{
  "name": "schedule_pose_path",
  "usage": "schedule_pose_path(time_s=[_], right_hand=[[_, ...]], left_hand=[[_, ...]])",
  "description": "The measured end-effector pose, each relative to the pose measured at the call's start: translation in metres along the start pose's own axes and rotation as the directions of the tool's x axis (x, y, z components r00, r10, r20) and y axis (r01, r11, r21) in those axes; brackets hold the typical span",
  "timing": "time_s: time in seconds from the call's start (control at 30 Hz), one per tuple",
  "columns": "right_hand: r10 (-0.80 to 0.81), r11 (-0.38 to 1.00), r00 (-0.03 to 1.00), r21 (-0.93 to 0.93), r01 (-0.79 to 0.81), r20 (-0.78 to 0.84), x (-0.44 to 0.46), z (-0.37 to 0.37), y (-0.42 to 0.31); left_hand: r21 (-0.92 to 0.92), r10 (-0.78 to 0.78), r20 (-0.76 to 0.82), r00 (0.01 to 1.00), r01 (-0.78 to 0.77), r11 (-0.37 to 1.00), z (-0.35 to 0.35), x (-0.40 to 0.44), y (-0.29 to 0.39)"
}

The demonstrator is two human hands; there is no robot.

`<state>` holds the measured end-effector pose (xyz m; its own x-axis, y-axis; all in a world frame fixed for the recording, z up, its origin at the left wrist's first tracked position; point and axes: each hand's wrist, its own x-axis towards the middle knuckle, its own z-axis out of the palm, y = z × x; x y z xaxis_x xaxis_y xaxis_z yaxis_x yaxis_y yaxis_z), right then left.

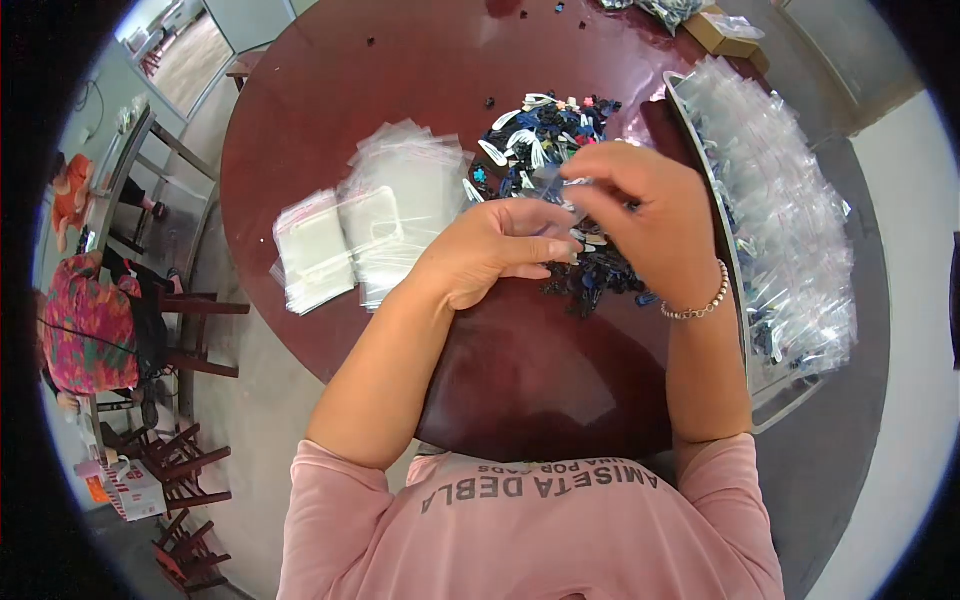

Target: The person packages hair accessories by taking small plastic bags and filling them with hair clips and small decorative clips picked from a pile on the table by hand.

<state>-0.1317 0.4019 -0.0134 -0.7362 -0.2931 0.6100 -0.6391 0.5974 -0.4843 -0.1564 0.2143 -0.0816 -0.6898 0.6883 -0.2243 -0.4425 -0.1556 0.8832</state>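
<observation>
Over the near side of a pile of small hair clips [530, 130], both hands meet at a small clear plastic bag [548, 185]. My left hand [505, 245] is closed on the bag, thumb and fingers pinched together. My right hand [640, 205], with a beaded bracelet at the wrist, pinches at the bag's upper right; whether a clip is also between its fingers is too small to tell. Left of the pile lie a fanned stack of clear bags [415, 210] and a neater stack of bags [315, 250].
The round dark red table [300, 110] bears it all. A metal tray [735, 300] heaped with filled plastic bags [790, 220] stands at the right. A cardboard box [720, 38] is at the back right. Another person [90, 330] sits at the far left, near wooden stools [185, 465].
</observation>
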Motion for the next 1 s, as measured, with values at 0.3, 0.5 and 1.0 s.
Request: schedule_pose_path(time_s=[0.3,0.5,1.0], right_hand=[[0.110,0.976,0.989,0.198,-0.089,-0.096,0.008,0.014,0.007],[0.270,0.897,0.952,0.398,-0.193,-0.146,-0.002,0.011,0.012],[0.224,0.974,0.953,-0.093,-0.208,0.204,-0.057,0.024,0.035]], left_hand=[[-0.110,-0.050,0.120,0.991,0.064,0.992,-0.001,0.002,-0.003],[-0.127,-0.044,0.136,0.990,0.062,0.990,-0.006,0.005,-0.003],[-0.175,0.248,-0.293,0.923,-0.307,0.935,-0.030,-0.001,0.016]])
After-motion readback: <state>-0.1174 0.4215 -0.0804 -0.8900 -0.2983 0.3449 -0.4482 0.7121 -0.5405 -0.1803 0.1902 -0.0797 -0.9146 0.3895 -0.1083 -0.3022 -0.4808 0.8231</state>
